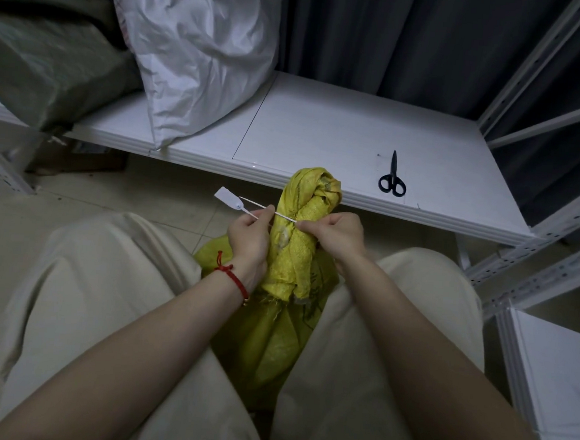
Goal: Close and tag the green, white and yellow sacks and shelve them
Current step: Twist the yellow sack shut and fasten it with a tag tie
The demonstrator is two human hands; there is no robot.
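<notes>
Three sacks are in view, one of each colour. One yellow woven plastic sack (293, 247) stands upright on the pale tiled floor (112, 190) between the person's knees, just in front of the front edge of the white shelf board (322, 136). Its long axis runs up and down. Its twisted, bunched neck points up and reaches the level of that front edge.

One white plastic tag tie (226, 196) lies crosswise against the neck, with its long axis running left to right. Its flat flag end points out to the left, and the thin strap reaches across the neck to the right.

Both hands work at the neck. The left hand (248, 237), with one red cord bracelet (233, 277) at its wrist, has its fingers curled and pinches the strap just left of the neck. The right hand (340, 235), fingers also curled, pinches the strap's other end at the neck's right side.

One white woven sack (197, 52) leans on the left half of the shelf board, with a lower corner reaching the front edge. One dull green woven sack (42, 65) lies beside it at the left end.

One pair of black scissors (392, 177) lies near the front edge toward the right end. Its handles are toward the front edge and its blades point at the back edge. Whether the blades are fully together is hard to tell.
</notes>
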